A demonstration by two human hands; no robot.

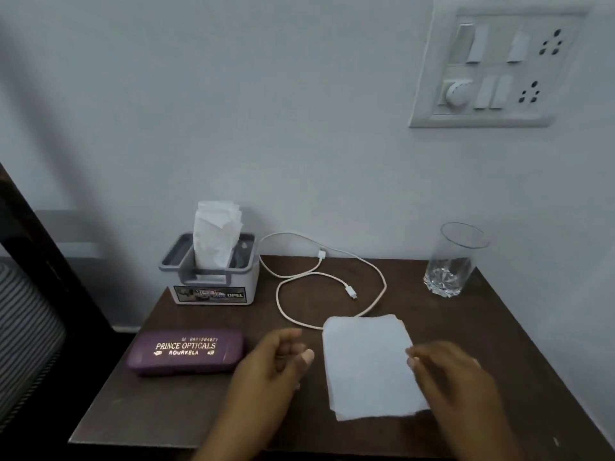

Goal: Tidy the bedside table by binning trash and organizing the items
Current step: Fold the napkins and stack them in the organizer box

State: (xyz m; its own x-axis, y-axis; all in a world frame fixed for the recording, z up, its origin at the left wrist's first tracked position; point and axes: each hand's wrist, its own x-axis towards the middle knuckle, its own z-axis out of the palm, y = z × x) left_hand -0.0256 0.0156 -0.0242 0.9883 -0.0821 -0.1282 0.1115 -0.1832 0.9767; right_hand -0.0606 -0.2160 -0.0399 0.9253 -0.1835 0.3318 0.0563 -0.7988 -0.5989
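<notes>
Right hand (456, 384) lay nearly flat, fingers on the right edge of the tissue (366, 364) at the table (499, 327) front, while left hand (276, 364) hovered loosely curled, empty, beside it, probably ready to gather it for binning.

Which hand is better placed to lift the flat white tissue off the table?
Right, probably. The right hand has its fingertips over the right edge of the white tissue, while the left hand hovers loosely curled beside the left edge, with bare table between.
</notes>
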